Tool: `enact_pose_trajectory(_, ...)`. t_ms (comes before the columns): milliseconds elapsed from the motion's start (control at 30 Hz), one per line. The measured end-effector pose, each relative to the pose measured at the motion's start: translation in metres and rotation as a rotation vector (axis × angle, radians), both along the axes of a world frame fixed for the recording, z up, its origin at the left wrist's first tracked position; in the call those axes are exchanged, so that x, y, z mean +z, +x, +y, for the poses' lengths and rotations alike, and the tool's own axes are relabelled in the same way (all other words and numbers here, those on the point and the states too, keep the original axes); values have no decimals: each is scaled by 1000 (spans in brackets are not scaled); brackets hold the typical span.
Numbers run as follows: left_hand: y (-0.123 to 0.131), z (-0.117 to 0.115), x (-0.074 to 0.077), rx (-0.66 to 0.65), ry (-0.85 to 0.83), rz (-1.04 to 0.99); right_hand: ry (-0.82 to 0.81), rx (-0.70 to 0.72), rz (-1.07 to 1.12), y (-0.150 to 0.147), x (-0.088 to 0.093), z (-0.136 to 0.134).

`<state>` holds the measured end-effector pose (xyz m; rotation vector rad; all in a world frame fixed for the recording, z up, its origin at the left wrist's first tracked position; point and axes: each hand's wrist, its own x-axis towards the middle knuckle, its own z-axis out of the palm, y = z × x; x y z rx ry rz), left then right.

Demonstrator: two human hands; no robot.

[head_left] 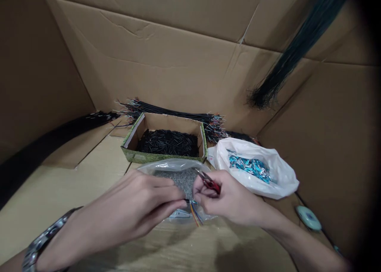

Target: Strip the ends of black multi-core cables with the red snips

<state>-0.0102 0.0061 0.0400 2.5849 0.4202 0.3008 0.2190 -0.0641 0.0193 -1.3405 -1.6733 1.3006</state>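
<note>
My left hand (145,198) is closed, its thumb and fingers pinching the end of a black cable (187,201). Thin coloured wires (195,215), among them yellow, orange and blue, fan downward from that end. Small red-handled pliers (212,184) are tucked in my closed right hand (230,198), metal jaws pointing up and left. The right thumb and fingertips are at the wires, close beside the left fingertips; whether they pinch one is too small to tell. Below both hands lies a clear plastic bag (175,164) of tiny grey pieces, partly hidden by them.
Behind the hands stands a green-edged box (163,157) of short black tubes. A white bag (284,176) with shiny blue pieces is at right, near a pale green rounded object (308,218). Black cable bundles (178,112) lie behind; dark strands (294,57) hang upper right. Cardboard walls (166,45) enclose the table.
</note>
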Motion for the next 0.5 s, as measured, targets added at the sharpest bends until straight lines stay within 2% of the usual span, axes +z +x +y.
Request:
enact_pose_trajectory(100, -2, -1, -2, -27, 26, -49, 92, 7, -30, 1, 3, -4)
enact_pose_trajectory(233, -4, -3, -3, -66, 62, -120, 270, 125, -111, 5, 7, -11)
enact_pose_trajectory(333, -3, -5, -2, -67, 28, -81, 432, 197, -162, 8, 8, -14)
enact_pose_trajectory(433, 1, -4, -1, -88, -18, -1, 488, 268, -214, 11, 9, -17)
enact_pose_trajectory(500, 2, -4, -2, -88, 24, -54, 492, 309, -266, 12, 10, -18)
